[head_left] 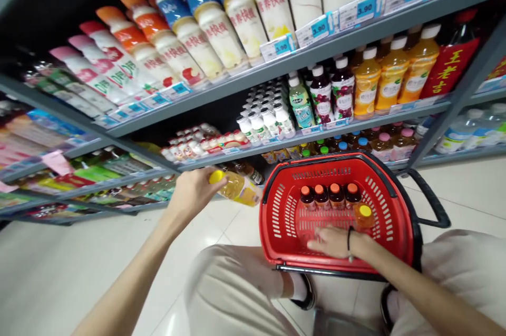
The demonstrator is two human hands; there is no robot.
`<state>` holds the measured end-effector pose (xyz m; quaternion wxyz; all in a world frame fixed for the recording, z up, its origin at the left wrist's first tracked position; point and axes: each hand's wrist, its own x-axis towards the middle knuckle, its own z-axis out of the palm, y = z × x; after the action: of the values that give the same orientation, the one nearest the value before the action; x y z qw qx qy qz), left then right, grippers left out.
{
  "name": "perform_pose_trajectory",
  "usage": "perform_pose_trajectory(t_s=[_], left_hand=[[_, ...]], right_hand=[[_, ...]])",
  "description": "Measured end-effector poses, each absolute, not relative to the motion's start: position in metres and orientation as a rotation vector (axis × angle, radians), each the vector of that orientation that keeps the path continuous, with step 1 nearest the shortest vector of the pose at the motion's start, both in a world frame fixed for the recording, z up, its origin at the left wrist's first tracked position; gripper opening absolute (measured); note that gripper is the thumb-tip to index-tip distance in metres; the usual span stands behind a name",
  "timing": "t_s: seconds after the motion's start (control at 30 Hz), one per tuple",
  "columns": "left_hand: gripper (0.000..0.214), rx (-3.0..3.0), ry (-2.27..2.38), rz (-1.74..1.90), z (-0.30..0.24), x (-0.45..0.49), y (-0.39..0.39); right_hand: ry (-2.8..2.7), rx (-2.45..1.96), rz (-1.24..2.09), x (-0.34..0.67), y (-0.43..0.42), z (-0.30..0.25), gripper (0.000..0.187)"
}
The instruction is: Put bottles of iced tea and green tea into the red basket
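Note:
My left hand (pixel 193 188) is closed on the neck of a yellow-capped drink bottle (pixel 239 188) with pale yellow contents. That bottle tilts down to the right, its base close to the left rim of the red shopping basket (pixel 272 267). My right hand (pixel 332 241), a dark band on its wrist, reaches over the basket's near side with fingers stretched out; they are a little blurred and nothing shows in them. Inside the basket, several orange-capped dark bottles (pixel 321 197) stand in a row. Beside them is one yellow-capped bottle (pixel 364 216) with amber contents.
Shelves (pixel 284 61) of drinks rise in front, with milk drink bottles (pixel 213 35) above and orange juice bottles (pixel 395 77) below. The basket's black handle (pixel 430 209) juts out to the right. My knees flank the basket above the tiled floor (pixel 158 283).

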<state>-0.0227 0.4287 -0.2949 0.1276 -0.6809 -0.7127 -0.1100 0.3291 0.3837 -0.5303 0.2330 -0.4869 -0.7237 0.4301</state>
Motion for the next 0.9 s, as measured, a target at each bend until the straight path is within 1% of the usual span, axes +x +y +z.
perform_pose_trajectory(t_s=[0.07,0.17,0.23,0.33,0.37,0.43,0.5,0.57,0.63,0.7,0.77,0.9], left_hand=[[0.044,-2.077,-2.11,-0.512,-0.269,-0.011,0.4],[0.043,-2.421,-2.268,-0.96,-0.254,0.014,0.382],[0.039,-2.688,-2.274,-1.228,-0.262,0.034,0.388],[0.033,-3.002,-2.18,-1.452,-0.295,0.07,0.42],[0.033,-3.048,-2.151,-1.525,-0.31,0.082,0.434],[0.035,-3.008,-2.123,-1.768,-0.34,0.104,0.458],[0.041,-2.851,-2.164,-2.123,-0.368,0.121,0.474],[0.05,-2.749,-2.188,-2.465,-0.387,0.133,0.48],[0.06,-2.82,-2.152,-2.643,-0.398,0.14,0.478],[0.07,-2.997,-2.115,-2.587,-0.402,0.147,0.474],[0.075,-3.123,-2.077,-2.469,-0.403,0.153,0.47],[0.074,-3.133,-1.866,-2.417,-0.405,0.159,0.469]], right_hand=[[-1.964,-1.258,1.265,0.332,0.406,-0.518,0.041],[-1.625,-1.163,1.518,0.33,0.43,-0.499,0.052],[-1.337,-1.093,1.768,0.328,0.434,-0.486,0.062],[-0.989,-0.948,2.219,0.324,0.42,-0.475,0.078],[-0.899,-0.93,2.309,0.322,0.413,-0.473,0.08],[-0.718,-0.991,2.225,0.32,0.401,-0.473,0.072],[-0.637,-1.042,2.111,0.319,0.394,-0.476,0.066],[-0.654,-1.048,2.038,0.319,0.39,-0.478,0.067],[-0.728,-1.05,1.916,0.32,0.391,-0.478,0.073],[-0.798,-1.085,1.736,0.322,0.395,-0.476,0.08],[-0.859,-1.135,1.562,0.326,0.401,-0.475,0.081],[-1.048,-1.162,1.361,0.338,0.41,-0.475,0.07]])
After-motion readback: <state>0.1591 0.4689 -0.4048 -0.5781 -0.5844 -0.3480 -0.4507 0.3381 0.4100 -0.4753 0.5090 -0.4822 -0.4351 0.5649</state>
